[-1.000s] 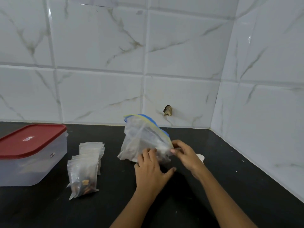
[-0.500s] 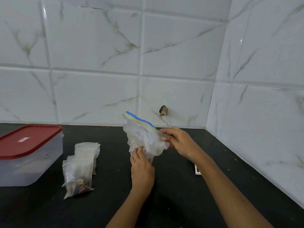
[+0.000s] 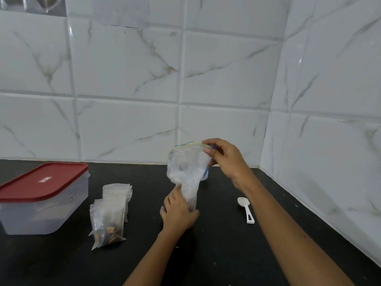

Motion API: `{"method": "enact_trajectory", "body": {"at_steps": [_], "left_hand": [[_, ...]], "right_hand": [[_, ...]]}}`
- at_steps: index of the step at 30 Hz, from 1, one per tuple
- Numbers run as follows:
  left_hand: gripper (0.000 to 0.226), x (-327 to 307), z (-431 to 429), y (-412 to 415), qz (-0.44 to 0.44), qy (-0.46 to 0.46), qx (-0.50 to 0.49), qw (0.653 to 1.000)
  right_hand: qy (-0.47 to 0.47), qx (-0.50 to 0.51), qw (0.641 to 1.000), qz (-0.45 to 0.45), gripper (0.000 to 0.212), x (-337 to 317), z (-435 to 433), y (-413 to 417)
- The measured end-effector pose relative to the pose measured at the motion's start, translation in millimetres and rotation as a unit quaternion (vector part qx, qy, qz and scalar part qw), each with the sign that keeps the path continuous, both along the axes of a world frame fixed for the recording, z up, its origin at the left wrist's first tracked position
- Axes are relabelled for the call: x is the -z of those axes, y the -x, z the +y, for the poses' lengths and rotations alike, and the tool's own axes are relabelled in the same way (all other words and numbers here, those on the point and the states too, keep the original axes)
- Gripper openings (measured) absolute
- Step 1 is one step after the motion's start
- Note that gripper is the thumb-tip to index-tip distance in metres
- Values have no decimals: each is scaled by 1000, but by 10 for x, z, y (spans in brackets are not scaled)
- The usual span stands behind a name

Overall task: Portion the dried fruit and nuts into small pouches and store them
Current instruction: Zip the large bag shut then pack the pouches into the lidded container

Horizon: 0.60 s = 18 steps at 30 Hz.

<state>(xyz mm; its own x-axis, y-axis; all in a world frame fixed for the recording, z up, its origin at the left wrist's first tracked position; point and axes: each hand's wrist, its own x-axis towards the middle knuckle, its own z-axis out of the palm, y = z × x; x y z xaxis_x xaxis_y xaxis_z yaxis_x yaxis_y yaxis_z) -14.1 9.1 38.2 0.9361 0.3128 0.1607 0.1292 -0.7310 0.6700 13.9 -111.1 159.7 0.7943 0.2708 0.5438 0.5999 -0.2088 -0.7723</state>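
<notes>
A large clear zip bag [image 3: 186,168] with a blue and yellow seal stands upright in the middle of the black counter [image 3: 61,263]. My right hand [image 3: 223,157] pinches its top rim at the right end. My left hand [image 3: 178,210] wraps around its twisted lower part on the counter. Several small clear pouches [image 3: 110,213] holding dried fruit and nuts lean in a row to the left of the bag. A white plastic scoop [image 3: 246,209] lies on the counter under my right forearm.
A clear plastic box with a red lid [image 3: 41,195] stands shut at the left edge. White marbled tile walls meet in a corner at the back right.
The big bag went from lying slumped on the counter to being pulled upright. My right hand rose to its top rim, and my left hand closed around its base. The scoop came into view.
</notes>
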Motion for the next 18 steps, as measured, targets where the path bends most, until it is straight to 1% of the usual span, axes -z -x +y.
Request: {"method": "enact_trajectory", "body": {"at_steps": [1,2,3,4,5,7,8,9,11,12,14,15,16,17,18], "left_hand": [[92,-48,-18,25,-50,34,-9,998],[90,-103,-25,42,-107,83,-20,991],[82,-169,-17,54,-161,138,-30,977],[69,-232,3,56,-204,188,-35,960],[54,-296,27,60,-225,223,-34,948],[30,-391,104,70,-230,254,-23,939],[23,-401,148,67,-229,259,-9,938],[19,-407,183,88,-231,266,13,936],[21,-385,234,117,-236,286,57,927],[22,-366,247,115,-233,303,74,921],[13,-339,250,155,-214,321,81,919],[26,-326,240,176,-198,308,79,927],[50,-294,233,171,-177,283,74,940],[72,-271,217,166,-149,262,61,952],[88,-236,201,152,-126,253,47,958]], "right_hand": [[-26,-59,997,46,21,15,32,31],[-39,-108,990,81,22,36,56,42],[-39,-140,985,97,24,54,71,56],[-33,-154,983,99,27,83,81,44],[-26,-156,983,95,32,115,80,29],[12,-124,989,76,40,202,54,-21],[52,-97,992,63,41,254,40,-44],[98,-71,991,54,40,312,33,-62],[163,-28,985,42,38,437,60,-91],[171,-13,985,35,34,496,91,-109],[148,10,989,20,18,571,182,-128],[129,22,991,11,11,583,231,-128],[110,37,993,0,8,580,277,-130],[96,51,994,-9,10,568,311,-131],[95,61,994,-13,13,547,337,-124]]}}
